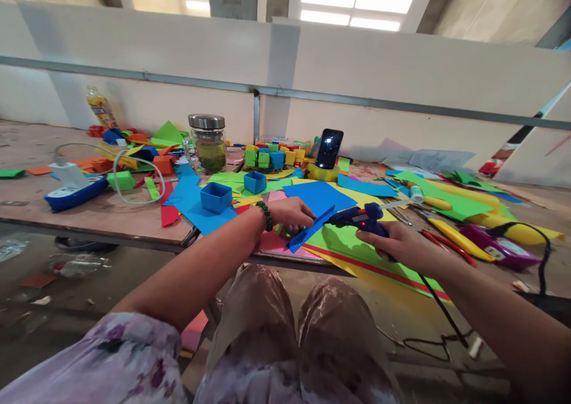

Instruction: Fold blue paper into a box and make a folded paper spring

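Your knees (pixel 259 309) sit nearest; left hand (pixel 292 212) pinches blue card (pixel 308 232), right hand (pixel 399 242) grips glue gun (pixel 359 216): likely gluing, next needing a firm press.

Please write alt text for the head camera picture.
A left hand holds a folded blue strip close to the nozzle of a glue gun in the right hand. Colored sheets and two open blue boxes lie on the table.
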`<state>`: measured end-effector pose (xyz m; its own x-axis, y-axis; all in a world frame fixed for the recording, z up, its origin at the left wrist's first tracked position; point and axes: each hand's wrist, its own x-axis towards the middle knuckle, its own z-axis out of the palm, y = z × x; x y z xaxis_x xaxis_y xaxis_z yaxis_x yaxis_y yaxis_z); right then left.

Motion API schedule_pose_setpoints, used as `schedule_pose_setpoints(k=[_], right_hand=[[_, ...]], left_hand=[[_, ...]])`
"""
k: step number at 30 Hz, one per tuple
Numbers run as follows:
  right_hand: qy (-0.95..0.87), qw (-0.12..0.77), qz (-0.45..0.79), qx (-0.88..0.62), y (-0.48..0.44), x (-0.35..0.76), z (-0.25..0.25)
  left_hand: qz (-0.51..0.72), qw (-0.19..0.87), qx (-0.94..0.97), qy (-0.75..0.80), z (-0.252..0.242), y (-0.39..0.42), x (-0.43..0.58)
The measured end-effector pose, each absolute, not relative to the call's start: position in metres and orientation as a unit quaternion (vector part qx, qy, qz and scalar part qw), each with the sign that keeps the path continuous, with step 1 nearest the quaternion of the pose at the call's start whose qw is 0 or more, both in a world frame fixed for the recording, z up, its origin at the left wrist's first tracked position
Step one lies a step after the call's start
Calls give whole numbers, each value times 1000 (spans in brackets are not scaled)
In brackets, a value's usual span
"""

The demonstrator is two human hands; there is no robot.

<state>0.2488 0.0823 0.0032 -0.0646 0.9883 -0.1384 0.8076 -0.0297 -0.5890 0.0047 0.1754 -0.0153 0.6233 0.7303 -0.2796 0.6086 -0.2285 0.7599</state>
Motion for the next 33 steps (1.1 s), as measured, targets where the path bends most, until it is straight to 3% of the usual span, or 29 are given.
schedule_pose_setpoints(k=[33], right_hand=[[-696,119,292,-645,57,225,11]], left_hand=[[68,435,791,425,-17,176,5]])
